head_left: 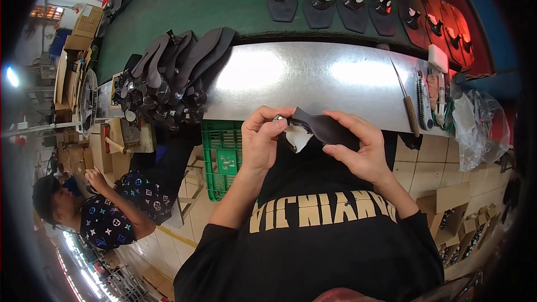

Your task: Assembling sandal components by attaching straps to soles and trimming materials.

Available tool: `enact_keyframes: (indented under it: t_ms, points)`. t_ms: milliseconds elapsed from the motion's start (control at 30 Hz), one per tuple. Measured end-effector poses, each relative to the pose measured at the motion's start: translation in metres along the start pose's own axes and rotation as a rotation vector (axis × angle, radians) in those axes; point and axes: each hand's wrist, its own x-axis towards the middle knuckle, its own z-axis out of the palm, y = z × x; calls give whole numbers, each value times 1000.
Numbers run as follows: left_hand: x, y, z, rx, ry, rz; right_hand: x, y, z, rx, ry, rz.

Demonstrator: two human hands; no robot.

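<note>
I see the dark sole (330,130) by the bench (305,81)'s near edge, long axis roughly sideways. Right grip (363,148) pinches its right end; left grip (260,141) pinches the white-lined strap (297,137) at its left.

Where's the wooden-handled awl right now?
Head view, right side: the awl lies on the metal bench, just left of the utility knife and to the right of the right hand.

Shoe workshop with piled soles (202,50)
</note>
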Motion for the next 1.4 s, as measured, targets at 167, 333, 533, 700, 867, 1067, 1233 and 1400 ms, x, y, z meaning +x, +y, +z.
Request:
enact_keyframes:
  t_ms: [167, 333, 533, 700, 867, 1067, 1233, 1400]
  points:
    - [0, 3, 5, -109, 15, -73, -3, -3, 1, 7, -30, 32]
    - [2, 6, 8, -181, -25, -135, -6, 2, 3, -14, 7, -12]
    - [-2, 7, 10, -92, -142, -92, -6, 6, 3, 24, 35, -54]
    - [-2, 6, 6, -64, -155, -99, -6, 8, 2, 7, -15, -60]
    - [-2, 7, 5, -56, -152, -109, -6, 8, 3, 31, 9, -50]
    - [-2, 4, 3, -35, -145, -102, -5, 7, 3, 25, -2, -42]
    - [-2, 5, 4, -5, -160, -89, -5, 5, 0, -5, -11, -22]
    - [-2, 4, 4, 102, -151, -23, 0, 2, -3, -111, -28, -85]
